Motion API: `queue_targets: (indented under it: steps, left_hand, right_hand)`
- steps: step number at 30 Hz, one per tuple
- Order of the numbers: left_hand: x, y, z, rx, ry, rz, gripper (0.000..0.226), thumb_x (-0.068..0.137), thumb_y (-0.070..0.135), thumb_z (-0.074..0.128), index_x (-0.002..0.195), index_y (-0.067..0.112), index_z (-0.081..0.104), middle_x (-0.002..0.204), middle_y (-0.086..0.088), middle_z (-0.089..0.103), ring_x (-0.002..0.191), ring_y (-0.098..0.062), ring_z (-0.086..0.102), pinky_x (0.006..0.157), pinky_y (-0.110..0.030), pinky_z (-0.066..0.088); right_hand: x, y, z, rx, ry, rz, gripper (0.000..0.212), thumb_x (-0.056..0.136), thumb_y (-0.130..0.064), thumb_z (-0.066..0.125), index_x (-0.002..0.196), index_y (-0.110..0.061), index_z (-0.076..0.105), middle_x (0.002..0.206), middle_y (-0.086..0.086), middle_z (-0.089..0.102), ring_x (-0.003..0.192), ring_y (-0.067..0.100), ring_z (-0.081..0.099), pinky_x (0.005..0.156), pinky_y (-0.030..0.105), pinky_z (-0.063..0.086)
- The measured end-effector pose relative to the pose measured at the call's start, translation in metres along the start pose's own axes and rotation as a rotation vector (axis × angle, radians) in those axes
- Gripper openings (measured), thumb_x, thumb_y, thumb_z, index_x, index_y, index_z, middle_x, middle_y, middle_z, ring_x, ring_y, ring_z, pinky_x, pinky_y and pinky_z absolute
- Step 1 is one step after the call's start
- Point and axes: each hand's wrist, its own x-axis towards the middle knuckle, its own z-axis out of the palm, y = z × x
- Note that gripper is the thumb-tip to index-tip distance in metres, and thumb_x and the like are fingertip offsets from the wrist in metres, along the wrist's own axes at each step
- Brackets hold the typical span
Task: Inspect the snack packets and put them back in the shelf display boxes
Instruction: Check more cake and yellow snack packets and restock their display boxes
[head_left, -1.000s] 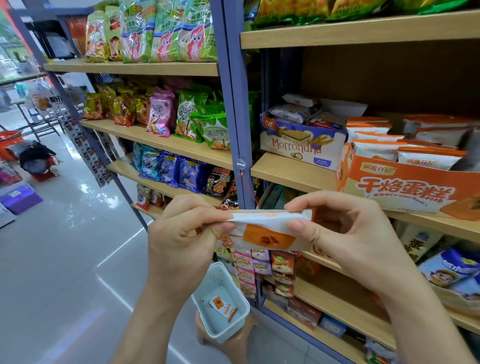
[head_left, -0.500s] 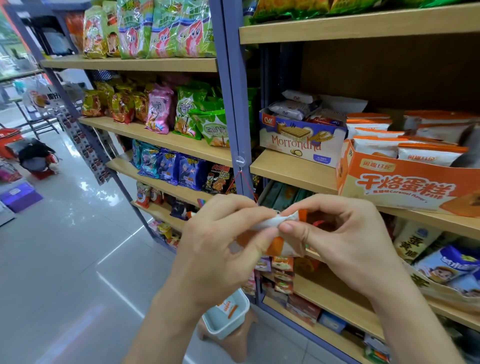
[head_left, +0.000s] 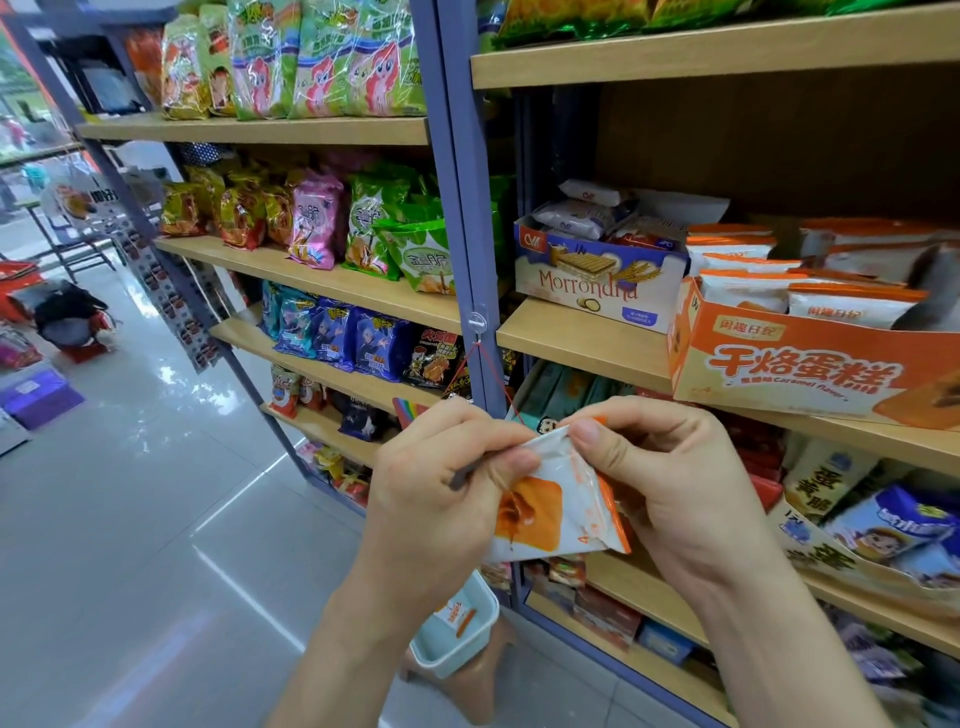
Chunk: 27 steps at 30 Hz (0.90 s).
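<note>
Between the two hands, in front of the shelving, hangs a white and orange snack packet (head_left: 550, 504) printed with a picture of a cake. It is tilted, its top edge bunched up and its lower corner pointing down to the right. The left hand (head_left: 441, 483) has its grip clenched on the packet's upper left edge, thumb and curled fingers pinching the wrapper. The right hand (head_left: 670, 478) pinches the top of the same packet, with the thumb pressed on the front and the other fingers curled behind. The two thumbs nearly meet at the crumpled top.

Up and to the right, an orange display box (head_left: 810, 364) with a caramel flavour label stands on a wooden shelf (head_left: 582, 338), well apart from the hands. Matching packets (head_left: 743, 288) stand in rows inside it. Just beside it to the left sits a white and blue wafer box (head_left: 597, 280), with small white packets piled in it.

A blue upright post (head_left: 462, 208) divides the shelving. Left of it are green bags (head_left: 415, 254) on one shelf and dark blue bags (head_left: 337, 338) on the shelf below.

Beneath the hands, a pale green basket (head_left: 447, 660) rests on a brown stool (head_left: 488, 686) on the shiny tiled floor (head_left: 130, 519). One more white and orange packet (head_left: 457, 616) lies inside the basket.
</note>
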Motion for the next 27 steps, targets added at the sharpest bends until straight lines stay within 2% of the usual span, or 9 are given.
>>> queue_targets:
  steps: [3, 7, 11, 15, 17, 19, 24, 27]
  left_hand:
    - [-0.002, 0.000, 0.001, -0.016, -0.008, -0.018, 0.017, 0.088, 0.021, 0.062, 0.091, 0.010, 0.075, 0.082, 0.007, 0.063, 0.076, -0.007, 0.060, 0.066, -0.014, 0.045]
    - [-0.003, 0.001, 0.004, -0.058, 0.009, -0.052, 0.015, 0.088, 0.021, 0.062, 0.090, 0.012, 0.073, 0.081, 0.012, 0.062, 0.077, -0.006, 0.060, 0.066, -0.011, 0.043]
    - [-0.004, -0.002, 0.008, 0.014, 0.049, -0.064, 0.014, 0.090, 0.022, 0.061, 0.088, 0.012, 0.071, 0.082, 0.010, 0.062, 0.079, -0.009, 0.059, 0.065, -0.017, 0.046]
    - [-0.007, -0.004, 0.011, 0.006, 0.020, -0.100, 0.021, 0.092, 0.029, 0.057, 0.094, 0.013, 0.071, 0.087, 0.011, 0.062, 0.085, -0.012, 0.061, 0.068, -0.019, 0.048]
    - [-0.005, -0.001, 0.012, -0.047, -0.028, -0.097, 0.022, 0.094, 0.029, 0.056, 0.098, 0.014, 0.072, 0.091, 0.010, 0.064, 0.088, -0.016, 0.062, 0.072, -0.022, 0.049]
    - [-0.002, 0.003, 0.013, -0.078, -0.042, -0.079, 0.020, 0.094, 0.029, 0.059, 0.097, 0.015, 0.073, 0.090, 0.009, 0.065, 0.087, -0.018, 0.062, 0.071, -0.026, 0.050]
    - [0.001, 0.006, 0.016, -0.148, 0.054, -0.146, 0.014, 0.087, 0.033, 0.066, 0.086, 0.021, 0.073, 0.081, 0.012, 0.066, 0.079, -0.015, 0.064, 0.068, -0.022, 0.050]
    - [-0.002, 0.003, 0.016, -0.196, 0.107, -0.213, 0.008, 0.087, 0.027, 0.069, 0.083, 0.021, 0.073, 0.081, 0.009, 0.067, 0.079, -0.017, 0.064, 0.069, -0.021, 0.049]
  right_hand:
    - [-0.002, 0.004, 0.002, -0.001, 0.037, -0.027, 0.031, 0.063, -0.049, 0.084, 0.075, -0.021, 0.078, 0.076, 0.007, 0.071, 0.072, 0.020, 0.067, 0.063, 0.030, 0.054]
    - [-0.004, 0.002, 0.007, 0.008, 0.053, 0.010, 0.007, 0.074, -0.027, 0.072, 0.072, -0.022, 0.077, 0.075, 0.007, 0.070, 0.071, 0.021, 0.066, 0.063, 0.033, 0.054]
    - [-0.001, -0.003, 0.005, 0.138, -0.005, 0.174, 0.015, 0.074, -0.019, 0.067, 0.084, -0.016, 0.078, 0.080, 0.008, 0.072, 0.073, 0.018, 0.067, 0.060, 0.027, 0.056]
    - [0.001, -0.003, 0.000, -0.021, 0.052, 0.114, 0.013, 0.071, -0.019, 0.071, 0.081, -0.018, 0.079, 0.081, 0.007, 0.073, 0.075, 0.018, 0.069, 0.063, 0.025, 0.057]
    - [0.000, -0.002, 0.001, -0.114, 0.085, 0.038, 0.007, 0.074, -0.014, 0.073, 0.079, -0.017, 0.078, 0.079, 0.006, 0.073, 0.074, 0.017, 0.069, 0.064, 0.025, 0.057]
    - [-0.002, -0.002, 0.004, -0.201, 0.091, -0.022, 0.011, 0.077, -0.006, 0.074, 0.079, -0.017, 0.077, 0.077, 0.005, 0.073, 0.075, 0.017, 0.069, 0.066, 0.024, 0.057]
    - [-0.004, -0.003, 0.008, -0.265, 0.090, -0.065, 0.014, 0.079, -0.007, 0.074, 0.084, -0.020, 0.076, 0.076, 0.002, 0.071, 0.072, 0.012, 0.067, 0.065, 0.020, 0.055]
    - [-0.004, -0.009, 0.004, -0.314, -0.023, 0.008, 0.017, 0.082, -0.015, 0.072, 0.094, -0.027, 0.073, 0.078, 0.006, 0.067, 0.075, 0.024, 0.066, 0.068, 0.029, 0.058]
